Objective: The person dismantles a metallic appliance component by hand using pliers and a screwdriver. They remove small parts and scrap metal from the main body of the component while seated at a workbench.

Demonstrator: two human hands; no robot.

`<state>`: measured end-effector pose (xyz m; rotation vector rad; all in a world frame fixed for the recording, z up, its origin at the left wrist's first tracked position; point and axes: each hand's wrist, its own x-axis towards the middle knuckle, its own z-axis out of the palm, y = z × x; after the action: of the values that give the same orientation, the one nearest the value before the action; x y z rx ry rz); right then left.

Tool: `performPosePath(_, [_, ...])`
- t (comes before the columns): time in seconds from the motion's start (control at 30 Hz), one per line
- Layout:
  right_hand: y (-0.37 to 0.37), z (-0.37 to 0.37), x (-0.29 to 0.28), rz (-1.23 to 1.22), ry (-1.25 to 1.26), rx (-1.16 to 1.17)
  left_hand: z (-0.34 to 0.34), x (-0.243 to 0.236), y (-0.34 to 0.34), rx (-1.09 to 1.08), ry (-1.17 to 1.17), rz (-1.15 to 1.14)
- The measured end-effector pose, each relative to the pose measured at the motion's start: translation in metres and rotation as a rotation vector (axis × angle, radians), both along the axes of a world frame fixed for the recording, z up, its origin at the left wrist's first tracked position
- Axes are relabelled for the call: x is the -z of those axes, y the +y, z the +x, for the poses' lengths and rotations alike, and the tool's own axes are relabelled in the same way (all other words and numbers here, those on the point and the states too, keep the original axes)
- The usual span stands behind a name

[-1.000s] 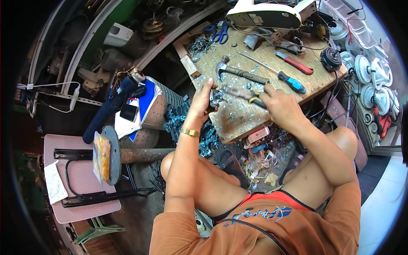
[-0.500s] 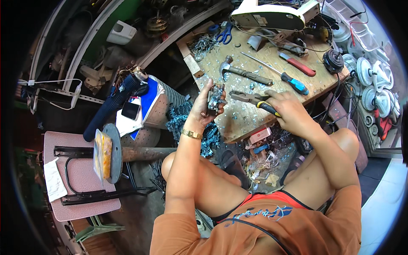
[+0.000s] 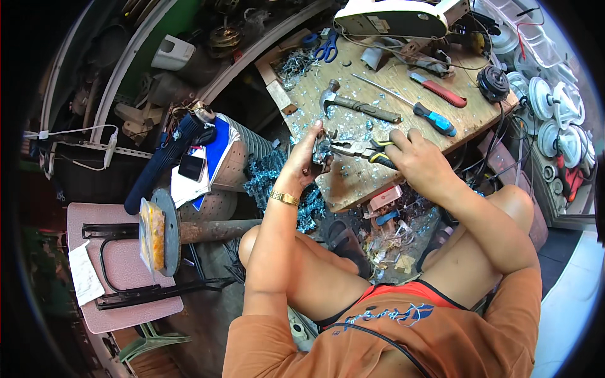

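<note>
In my left hand (image 3: 305,154) sits a small dark metal part (image 3: 324,151) with ragged bits on it; my fingers wrap round it and hide much of its shape. My right hand (image 3: 413,157) grips the yellow-and-black handles of a pair of pliers (image 3: 360,148). The pliers' jaws point left and reach the metal part, close to my left fingers. Both hands are above the front left of a wooden work table (image 3: 359,183). A claw hammer (image 3: 359,107) lies just beyond them. Right of it rest a blue-handled screwdriver (image 3: 435,118) and a red-handled cutter (image 3: 441,91).
Blue scissors (image 3: 327,47) and a pile of metal scraps (image 3: 296,66) are at the table's far left. Blue shredded strands (image 3: 268,179) hang beside the table. White round plastic parts (image 3: 548,107) stand at right. A pink folding chair (image 3: 126,252) is at left.
The pliers have moved left with my right hand, and their jaws now meet the metal part in my left hand. Their handles have spread apart.
</note>
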<state>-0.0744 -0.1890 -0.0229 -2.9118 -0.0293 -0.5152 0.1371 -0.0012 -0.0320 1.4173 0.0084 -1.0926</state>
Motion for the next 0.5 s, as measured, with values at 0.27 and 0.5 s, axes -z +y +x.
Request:
performPosePath(0.27, [0.003, -0.009, 0.016, 0.45, 0.155, -0.156, 0.028, 0.005, -0.006, 0.128, -0.924, -0.18])
performPosePath(0.5, [0.013, -0.043, -0.024, 1.21, 0.504, -0.385, 0.106, -0.01, 0.079, -0.362, -0.906, -0.246])
